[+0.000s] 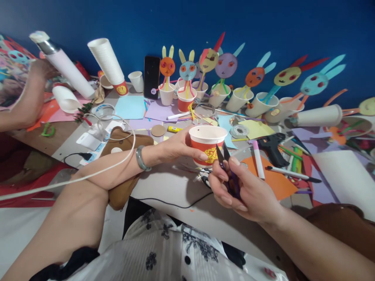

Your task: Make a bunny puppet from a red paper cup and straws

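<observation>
My left hand [183, 146] is wrapped round the left side of a red and white paper cup [208, 134], thumb across its front; the cup is upright with its mouth up. A small dark mark shows inside the cup's rim. In my right hand [237, 185] are small dark purple scissors [231, 179], their two blades pointing up and spread apart at the front right of the cup. A bracelet circles my left wrist.
Paper cups with rabbit-faced figures [227, 66] line the wall. A glue gun [274, 150], markers [258, 160] and coloured paper lie right. Left are a cup stack [107, 62], a phone [151, 76], a power strip [98, 150], a looping white cable and another person's arm [27, 101].
</observation>
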`<act>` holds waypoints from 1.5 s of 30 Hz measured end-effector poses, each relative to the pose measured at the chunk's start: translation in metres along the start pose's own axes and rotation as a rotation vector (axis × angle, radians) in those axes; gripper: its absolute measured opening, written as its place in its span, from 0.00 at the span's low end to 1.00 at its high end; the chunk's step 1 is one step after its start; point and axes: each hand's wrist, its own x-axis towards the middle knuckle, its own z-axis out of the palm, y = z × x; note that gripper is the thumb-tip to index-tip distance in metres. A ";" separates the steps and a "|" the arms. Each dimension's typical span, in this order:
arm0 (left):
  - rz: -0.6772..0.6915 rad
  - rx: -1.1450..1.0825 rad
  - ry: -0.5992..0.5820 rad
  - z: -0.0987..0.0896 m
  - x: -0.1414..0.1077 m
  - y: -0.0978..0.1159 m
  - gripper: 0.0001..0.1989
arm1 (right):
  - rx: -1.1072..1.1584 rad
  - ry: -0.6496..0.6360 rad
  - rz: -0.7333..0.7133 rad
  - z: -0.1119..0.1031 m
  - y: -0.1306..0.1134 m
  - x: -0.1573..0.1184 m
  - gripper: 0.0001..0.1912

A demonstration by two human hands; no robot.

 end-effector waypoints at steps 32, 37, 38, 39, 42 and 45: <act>0.393 0.589 0.188 -0.011 -0.006 -0.024 0.48 | 0.185 -0.123 0.039 -0.001 0.005 -0.005 0.29; 0.441 0.611 0.257 -0.011 -0.005 -0.032 0.47 | 0.230 -0.118 0.074 0.001 0.006 -0.007 0.29; 0.447 0.617 0.279 -0.011 -0.005 -0.033 0.48 | 0.232 -0.114 0.079 0.002 0.006 -0.008 0.29; 0.455 0.626 0.303 -0.011 -0.005 -0.034 0.48 | 0.233 -0.112 0.083 0.002 0.007 -0.008 0.29; 0.479 0.660 0.357 -0.009 -0.006 -0.034 0.48 | 0.243 -0.121 0.090 0.003 0.007 -0.010 0.29; 0.489 0.685 0.362 -0.008 -0.007 -0.033 0.46 | 0.263 -0.137 0.081 0.004 0.008 -0.011 0.28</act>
